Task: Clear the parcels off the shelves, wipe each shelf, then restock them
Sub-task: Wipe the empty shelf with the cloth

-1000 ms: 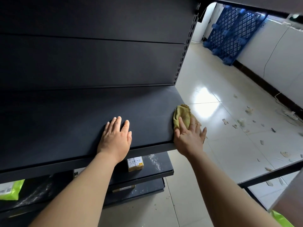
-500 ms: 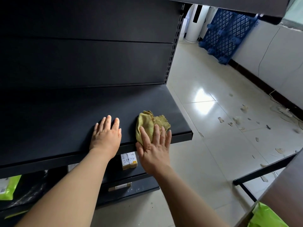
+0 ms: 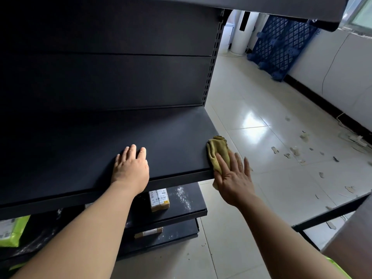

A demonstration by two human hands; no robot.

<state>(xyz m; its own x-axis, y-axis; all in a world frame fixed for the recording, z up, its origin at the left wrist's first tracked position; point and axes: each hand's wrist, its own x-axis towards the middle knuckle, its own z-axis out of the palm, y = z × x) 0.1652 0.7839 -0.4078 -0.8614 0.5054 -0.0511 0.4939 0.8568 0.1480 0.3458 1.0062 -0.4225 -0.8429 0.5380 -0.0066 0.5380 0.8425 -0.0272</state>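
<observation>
Two hands in your view, both flat. Your left hand (image 3: pixel 130 168) rests palm-down on shelf (image 3: pixel 171 137), fingers straight, holding nothing. Your right hand (image 3: pixel 233 178) presses cloth (image 3: pixel 218 152) on shelf's right front corner, fingers spread, cloth hanging past edge. This shelf bare of parcels: cleared, wipe likely near end. Remaining: shelf below (image 3: pixel 195 207), streaked with white dust (image 3: pixel 184 196), and lowest shelf (image 3: pixel 177 233); restock not begun. Count: three parcels: small box (image 3: pixel 159 199) on shelf below, flat box (image 3: pixel 149 232) on lowest shelf, green bag (image 3: pixel 12 230) far left. One cloth.
</observation>
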